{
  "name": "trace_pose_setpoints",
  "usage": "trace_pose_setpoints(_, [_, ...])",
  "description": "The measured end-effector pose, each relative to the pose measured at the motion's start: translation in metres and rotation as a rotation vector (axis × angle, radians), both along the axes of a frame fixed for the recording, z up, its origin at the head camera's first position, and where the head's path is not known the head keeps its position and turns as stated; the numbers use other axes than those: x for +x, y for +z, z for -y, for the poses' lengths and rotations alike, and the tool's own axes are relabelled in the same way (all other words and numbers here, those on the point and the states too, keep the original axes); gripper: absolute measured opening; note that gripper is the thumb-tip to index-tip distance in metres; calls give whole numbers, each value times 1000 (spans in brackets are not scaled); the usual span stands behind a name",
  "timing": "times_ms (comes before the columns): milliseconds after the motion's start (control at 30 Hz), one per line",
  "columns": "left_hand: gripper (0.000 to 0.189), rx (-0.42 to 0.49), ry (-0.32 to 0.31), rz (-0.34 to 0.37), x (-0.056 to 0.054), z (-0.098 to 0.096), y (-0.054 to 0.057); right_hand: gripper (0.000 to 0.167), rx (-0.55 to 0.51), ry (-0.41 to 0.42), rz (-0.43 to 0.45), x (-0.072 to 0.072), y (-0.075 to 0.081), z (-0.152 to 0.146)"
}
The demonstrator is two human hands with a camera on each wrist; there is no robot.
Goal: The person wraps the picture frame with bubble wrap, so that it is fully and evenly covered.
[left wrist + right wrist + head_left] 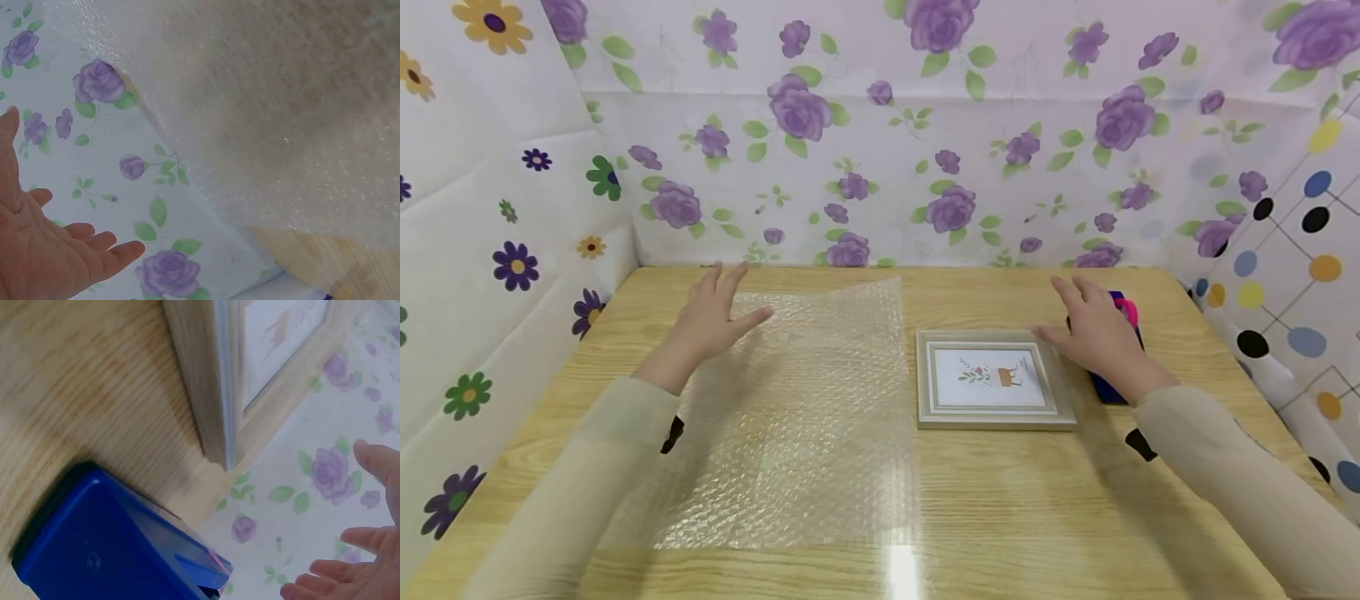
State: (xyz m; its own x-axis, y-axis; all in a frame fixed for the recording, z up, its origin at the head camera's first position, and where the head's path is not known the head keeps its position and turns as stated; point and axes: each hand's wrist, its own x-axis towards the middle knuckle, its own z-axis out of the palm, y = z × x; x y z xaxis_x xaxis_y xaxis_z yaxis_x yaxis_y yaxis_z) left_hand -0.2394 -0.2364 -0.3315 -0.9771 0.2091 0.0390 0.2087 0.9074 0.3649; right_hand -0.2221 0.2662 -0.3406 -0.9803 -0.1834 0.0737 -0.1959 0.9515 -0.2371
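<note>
A clear sheet of bubble wrap (820, 417) lies flat on the left half of the table. My left hand (707, 323) hovers over its far left corner, fingers spread and holding nothing; the left wrist view shows this palm (56, 250) facing sideways. To the right of the sheet lies a pale picture frame (996, 421), face up, with a small deer-and-plant print in it. Above the frame's right side, my right hand (1097, 333) has its fingers extended and grips nothing. Partly hidden under that hand is a blue tape dispenser (119, 544) with a pink ring.
The wood-grain table (1000, 508) carries all these things. Behind it hangs a white cloth (880, 167) with purple roses. Patterned cloths close in the left side (467, 333) and the right side (1300, 333). A dark band shows under each wrist.
</note>
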Motion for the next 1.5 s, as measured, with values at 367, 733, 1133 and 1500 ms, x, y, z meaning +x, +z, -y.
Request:
trace_pose_setpoints(367, [84,90,106,21,17,17,-5,88,-77,-35,140,11,1,-1])
trace_pose_setpoints(733, [82,131,141,126,24,49,-6,77,-160,-95,218,22,-11,1])
trace_pose_setpoints(1133, [84,119,209,212,34,78,-10,70,-190,-124,275,29,-29,-2])
trace_pose_setpoints(1500, [84,117,227,311,42,94,-18,65,-211,-155,311,32,-44,-2])
